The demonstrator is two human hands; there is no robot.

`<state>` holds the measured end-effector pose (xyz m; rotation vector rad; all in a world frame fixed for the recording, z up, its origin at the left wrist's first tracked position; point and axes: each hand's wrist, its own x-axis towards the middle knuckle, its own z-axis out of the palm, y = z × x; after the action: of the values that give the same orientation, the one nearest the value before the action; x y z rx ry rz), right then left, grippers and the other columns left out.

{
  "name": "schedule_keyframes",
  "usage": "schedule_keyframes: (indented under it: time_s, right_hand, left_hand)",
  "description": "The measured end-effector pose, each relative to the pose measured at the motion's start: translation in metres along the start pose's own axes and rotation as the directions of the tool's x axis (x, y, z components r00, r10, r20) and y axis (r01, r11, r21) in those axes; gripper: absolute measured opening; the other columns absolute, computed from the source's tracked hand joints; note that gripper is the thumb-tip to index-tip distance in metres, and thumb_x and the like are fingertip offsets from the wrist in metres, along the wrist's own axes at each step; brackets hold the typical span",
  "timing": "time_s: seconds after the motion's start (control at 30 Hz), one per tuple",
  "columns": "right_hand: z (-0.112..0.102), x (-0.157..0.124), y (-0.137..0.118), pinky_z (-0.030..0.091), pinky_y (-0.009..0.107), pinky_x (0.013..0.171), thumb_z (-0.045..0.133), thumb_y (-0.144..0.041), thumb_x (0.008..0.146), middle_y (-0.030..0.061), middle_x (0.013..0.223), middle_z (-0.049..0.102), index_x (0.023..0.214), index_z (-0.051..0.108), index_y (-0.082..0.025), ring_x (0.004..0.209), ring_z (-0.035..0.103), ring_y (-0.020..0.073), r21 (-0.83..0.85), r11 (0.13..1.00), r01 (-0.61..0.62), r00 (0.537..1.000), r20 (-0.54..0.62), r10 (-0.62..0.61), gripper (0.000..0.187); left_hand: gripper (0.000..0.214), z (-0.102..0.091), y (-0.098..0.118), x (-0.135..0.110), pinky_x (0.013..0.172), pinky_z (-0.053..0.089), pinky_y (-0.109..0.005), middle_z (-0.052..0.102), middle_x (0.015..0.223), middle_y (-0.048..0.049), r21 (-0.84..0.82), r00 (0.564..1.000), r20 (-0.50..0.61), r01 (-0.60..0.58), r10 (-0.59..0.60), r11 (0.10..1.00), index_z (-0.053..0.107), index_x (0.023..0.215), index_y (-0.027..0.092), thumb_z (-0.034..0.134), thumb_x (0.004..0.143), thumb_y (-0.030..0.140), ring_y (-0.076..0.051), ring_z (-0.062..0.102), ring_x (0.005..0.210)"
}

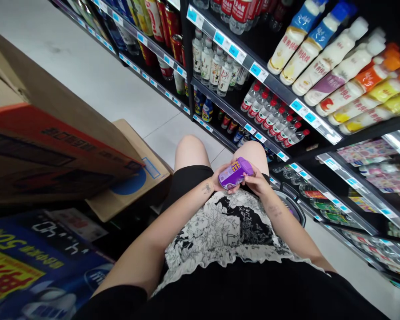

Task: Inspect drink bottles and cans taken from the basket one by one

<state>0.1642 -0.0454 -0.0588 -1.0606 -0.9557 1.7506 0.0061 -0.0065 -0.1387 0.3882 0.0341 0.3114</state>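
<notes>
Shelves [275,85] rise at one o'clock as the left hand [217,181] cups the tub [235,173], apparently for support, right hand [258,183] steadying it.

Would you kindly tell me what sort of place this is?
Most likely a supermarket aisle: rows of bottles fill dark shelves, with price labels along their edges.

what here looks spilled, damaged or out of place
Nothing stands out as spilled, damaged or out of place. The purple canister, held in the left hand and right hand, looks whole, and the red-capped bottles line up side by side.
</notes>
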Motion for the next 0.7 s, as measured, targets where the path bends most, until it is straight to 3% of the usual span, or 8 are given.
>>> schedule_keyframes:
  time_s: [0.13,0.23,0.37,0.43,0.5,0.57,0.63,0.7]
  right_hand:
    - [0.0,-0.001,0.003,0.042,0.023,0.044,0.086,-0.033,0.055,-0.0032,0.07,0.063,0.113,0.063,-0.019,0.047,0.048,0.01,-0.031,1.0,0.006,0.999,-0.039,-0.007,0.064]
    - [0.002,-0.008,-0.005,0.046,0.026,0.048,0.084,-0.038,0.061,0.0008,0.081,0.067,0.109,0.065,-0.02,0.056,0.057,0.0143,-0.184,0.98,0.071,0.988,-0.119,-0.094,0.056]
    - [0.01,-0.023,-0.027,0.052,0.035,0.086,0.092,-0.033,0.052,0.0056,0.105,0.068,0.107,0.065,-0.022,0.095,0.064,0.0244,-0.604,0.764,0.226,0.917,-0.133,-0.377,0.063]
    - [0.011,-0.027,-0.034,0.051,0.037,0.091,0.093,-0.035,0.05,0.0066,0.108,0.067,0.106,0.063,-0.021,0.1,0.063,0.0266,-0.688,0.689,0.227,0.87,-0.174,-0.46,0.064]
    - [0.009,-0.026,-0.036,0.054,0.036,0.085,0.088,-0.044,0.057,0.0057,0.1,0.068,0.101,0.063,-0.021,0.093,0.064,0.0257,-0.578,0.794,0.187,0.829,-0.34,-0.443,0.056]
    - [0.006,-0.022,-0.035,0.056,0.036,0.077,0.076,-0.056,0.068,0.005,0.093,0.069,0.098,0.064,-0.021,0.086,0.066,0.0243,-0.282,0.951,0.125,0.833,-0.491,-0.255,0.048]
    - [0.002,-0.016,-0.031,0.058,0.034,0.07,0.064,-0.065,0.075,0.0052,0.088,0.07,0.099,0.064,-0.021,0.08,0.067,0.023,0.022,1.0,0.016,0.875,-0.485,-0.003,0.05]
    - [0.001,-0.013,-0.027,0.057,0.031,0.063,0.059,-0.068,0.077,0.0049,0.083,0.07,0.104,0.065,-0.02,0.073,0.066,0.0206,0.192,0.976,-0.102,0.909,-0.381,0.17,0.056]
  left_hand:
    - [0.08,-0.001,-0.002,0.002,0.045,0.043,-0.029,0.07,0.072,-0.0193,0.018,0.999,0.03,0.023,-0.023,1.0,0.067,0.1,0.003,0.033,0.085,0.074,-0.024,0.062,0.053]
    - [0.08,-0.007,-0.009,0.005,0.054,0.046,-0.033,0.072,0.079,-0.0213,0.048,0.999,0.021,0.028,-0.029,0.998,0.067,0.103,0.004,0.041,0.081,0.077,-0.027,0.066,0.065]
    - [0.066,-0.014,-0.016,0.007,0.058,0.045,-0.032,0.073,0.094,-0.0184,0.032,1.0,-0.023,0.018,-0.018,0.999,0.064,0.116,0.008,0.049,0.085,0.064,-0.029,0.069,0.078]
    - [0.064,-0.015,-0.016,0.006,0.06,0.047,-0.032,0.073,0.095,-0.0162,-0.019,0.999,-0.04,-0.011,0.01,1.0,0.062,0.121,0.009,0.047,0.087,0.061,-0.028,0.069,0.079]
    - [0.065,-0.014,-0.013,0.006,0.062,0.049,-0.032,0.073,0.097,-0.0164,-0.067,0.997,-0.049,-0.055,0.052,0.996,0.062,0.12,0.008,0.044,0.089,0.063,-0.026,0.069,0.079]
    - [0.064,-0.012,-0.009,0.006,0.061,0.049,-0.03,0.073,0.096,-0.0169,-0.084,0.992,-0.056,-0.114,0.109,0.99,0.064,0.114,0.007,0.043,0.09,0.063,-0.025,0.069,0.08]
    - [0.061,-0.01,-0.005,0.006,0.059,0.048,-0.028,0.072,0.097,-0.0173,-0.071,0.982,-0.074,-0.178,0.173,0.981,0.065,0.11,0.007,0.043,0.09,0.061,-0.025,0.069,0.083]
    - [0.058,-0.008,-0.003,0.006,0.059,0.048,-0.026,0.072,0.102,-0.0179,-0.045,0.968,-0.112,-0.23,0.224,0.972,0.066,0.111,0.007,0.044,0.091,0.057,-0.024,0.069,0.086]
